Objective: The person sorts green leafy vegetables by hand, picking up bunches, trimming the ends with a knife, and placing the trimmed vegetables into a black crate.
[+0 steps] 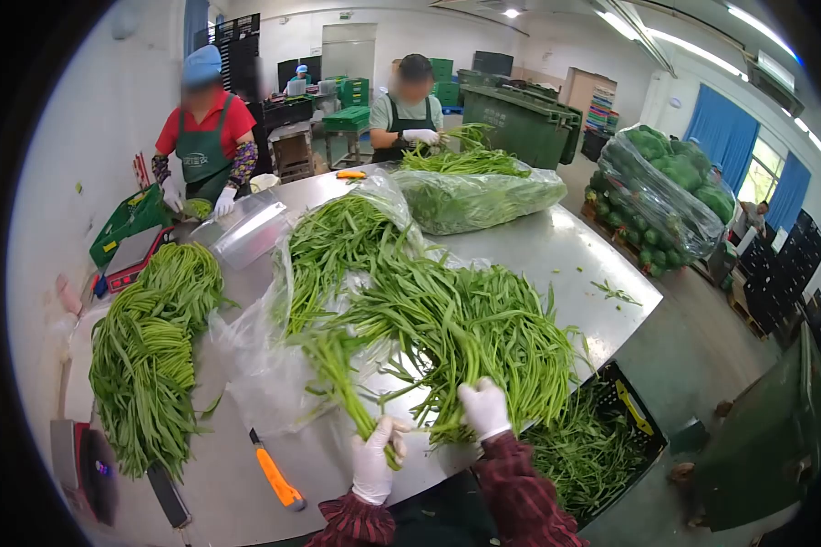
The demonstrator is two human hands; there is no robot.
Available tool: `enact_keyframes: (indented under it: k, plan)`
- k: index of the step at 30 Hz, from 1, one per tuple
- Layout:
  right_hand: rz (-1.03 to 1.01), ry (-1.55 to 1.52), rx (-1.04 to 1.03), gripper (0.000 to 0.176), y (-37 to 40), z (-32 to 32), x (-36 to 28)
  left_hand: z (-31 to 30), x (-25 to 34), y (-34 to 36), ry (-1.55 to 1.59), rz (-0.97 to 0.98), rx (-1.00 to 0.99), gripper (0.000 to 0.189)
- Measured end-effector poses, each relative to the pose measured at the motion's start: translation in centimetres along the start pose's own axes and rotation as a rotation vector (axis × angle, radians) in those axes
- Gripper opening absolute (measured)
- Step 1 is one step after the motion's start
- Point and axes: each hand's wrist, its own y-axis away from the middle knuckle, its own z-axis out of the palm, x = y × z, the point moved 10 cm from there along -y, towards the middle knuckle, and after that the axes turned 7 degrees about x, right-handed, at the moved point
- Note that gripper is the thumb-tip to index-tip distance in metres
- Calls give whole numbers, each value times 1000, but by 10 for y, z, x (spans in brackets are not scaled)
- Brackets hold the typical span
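A shiny, silvery metal table (602, 264) is covered at its middle by a pile of long, leafy green stems (511, 319), bordered at left by crumpled clear plastic film (255, 365). A small green bundle of stems (339, 376) is gripped by the white-gloved left hand (374, 463). The white-gloved right hand (485, 408) is held with bent fingers at the pile's near edge; whether stems are enclosed cannot be told. White walls (50, 164) are lit by long ceiling tubes (693, 51). The black plastic crate (646, 410) of leaves is partly hidden by the dark red plaid right sleeve (524, 492). The dark green wheeled bin (766, 447) is cut off at right by the lens's black edge.
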Motion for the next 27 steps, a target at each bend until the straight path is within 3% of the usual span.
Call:
enact_keyframes:
  k: [1, 3, 6, 7, 9, 10, 13, 16, 17, 19, 21, 23, 24, 25, 27]
  plan:
    - [-311, 68, 165, 32, -4, -27, -26, -5, 1, -1, 5, 14, 27, 27]
    - [-494, 81, 288, 26, 21, -70, -75, -5, -2, -4, -9, 11, 19, 26]
    - [-487, -233, 402, 20, 53, -105, -94, 0, -1, -5, -31, 60, 22, 24]
    - [-497, -129, 423, 19, 45, -103, -88, 5, -5, -4, -32, 44, 13, 24]
    - [-333, -26, 286, 16, 1, -80, -21, 21, -5, -8, -84, 67, -31, 23]
    - [-384, 93, 311, 17, 10, -83, -24, 30, -13, -12, -60, 16, -61, 22]
    - [-541, -28, 459, 18, 53, -102, -41, 65, -31, -8, -78, -108, -136, 21]
    - [-577, 55, 500, 14, 86, -91, -44, 100, -61, 4, -17, -252, -250, 28]
    - [-696, 204, 546, 13, 99, -84, -46, 109, -69, 13, 28, -317, -282, 29]
    - [-750, 235, 511, 14, 114, -70, -40, 114, -79, 15, 40, -188, -276, 25]
    - [-710, 338, 507, 15, 120, -65, -24, 111, -86, 24, 84, -210, -228, 22]
    - [-763, 256, 293, 17, 121, -59, -16, 104, -85, 27, 59, -214, -223, 20]
    - [-761, 176, 221, 24, 121, -66, -13, 99, -84, 26, 30, -215, -224, 17]
    - [-246, -234, 27, 28, 108, -65, 23, 101, -78, 23, 20, -154, -293, 17]
    - [-45, -422, 75, 27, 96, -81, 38, 104, -84, 31, 129, -344, -336, 21]
